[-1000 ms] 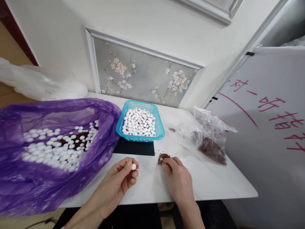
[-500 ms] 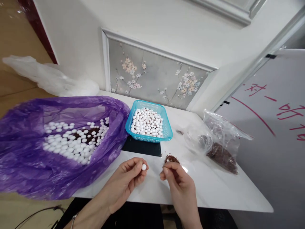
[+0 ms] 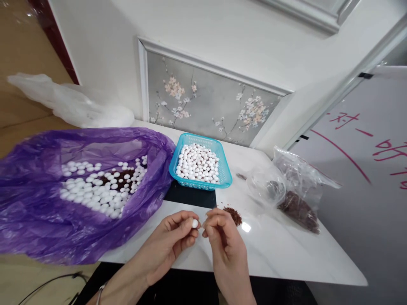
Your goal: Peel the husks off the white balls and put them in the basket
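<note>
My left hand [image 3: 171, 241] pinches a small white ball [image 3: 195, 223] between thumb and forefinger above the table's front part. Close beside it on the right, my right hand [image 3: 224, 241] has its fingertips pressed together; whatever they hold is too small to make out. Behind the right hand lies a little heap of reddish-brown bits [image 3: 233, 215] on the white table [image 3: 270, 250]. Further back, a blue plastic basket [image 3: 226, 169] is full of white balls with brown bits among them. To the left, an open purple plastic bag [image 3: 155, 148] holds many white balls and some brown material.
A clear zip bag [image 3: 299, 207] with brown material stands at the right, with a crumpled clear plastic bag [image 3: 263, 184] beside it. A black mat [image 3: 187, 194] lies under the basket's front. Behind are a framed floral panel [image 3: 206, 97] and a whiteboard [image 3: 356, 203].
My right hand has moved left, away from the brown heap, until its fingertips nearly meet the white ball. My left hand keeps its pinch on the ball almost in place.
</note>
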A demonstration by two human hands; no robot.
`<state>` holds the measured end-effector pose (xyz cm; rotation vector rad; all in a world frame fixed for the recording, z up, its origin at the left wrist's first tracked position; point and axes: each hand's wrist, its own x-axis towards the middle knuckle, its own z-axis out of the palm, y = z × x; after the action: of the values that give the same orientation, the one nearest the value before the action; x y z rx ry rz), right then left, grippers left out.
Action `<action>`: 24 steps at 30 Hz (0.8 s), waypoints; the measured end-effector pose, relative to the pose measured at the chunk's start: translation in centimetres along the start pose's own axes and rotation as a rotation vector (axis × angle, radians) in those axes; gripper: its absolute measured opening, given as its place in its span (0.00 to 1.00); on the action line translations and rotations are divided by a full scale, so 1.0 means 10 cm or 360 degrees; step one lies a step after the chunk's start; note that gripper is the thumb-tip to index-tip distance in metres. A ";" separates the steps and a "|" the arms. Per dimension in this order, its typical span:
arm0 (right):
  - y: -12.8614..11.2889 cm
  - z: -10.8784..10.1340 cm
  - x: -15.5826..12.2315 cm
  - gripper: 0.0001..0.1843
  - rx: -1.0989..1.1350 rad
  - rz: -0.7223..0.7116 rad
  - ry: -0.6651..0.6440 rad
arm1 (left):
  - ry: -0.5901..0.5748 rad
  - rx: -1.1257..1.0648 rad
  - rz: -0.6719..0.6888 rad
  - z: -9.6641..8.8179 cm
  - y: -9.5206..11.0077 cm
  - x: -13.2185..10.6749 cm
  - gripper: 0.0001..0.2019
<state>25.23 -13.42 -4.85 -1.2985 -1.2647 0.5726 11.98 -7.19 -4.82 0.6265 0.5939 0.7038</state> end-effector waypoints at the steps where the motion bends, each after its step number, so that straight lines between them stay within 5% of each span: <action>1: -0.01 -0.01 0.00 0.08 0.0023 0.0009 0.0008 | -0.0003 0.0003 -0.0002 0.00 0.00 0.00 0.03; 16: -0.04 -0.02 0.01 0.03 0.0377 0.0455 -0.0103 | -0.0009 0.0020 0.0042 -0.01 -0.01 0.00 0.03; 24: -0.02 0.05 0.01 0.05 0.0409 0.0402 -0.0097 | -0.0055 0.0080 0.0095 0.01 -0.01 0.01 0.05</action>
<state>24.78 -13.23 -4.77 -1.2376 -1.0426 0.9288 12.16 -7.27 -4.84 0.7040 0.5639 0.7341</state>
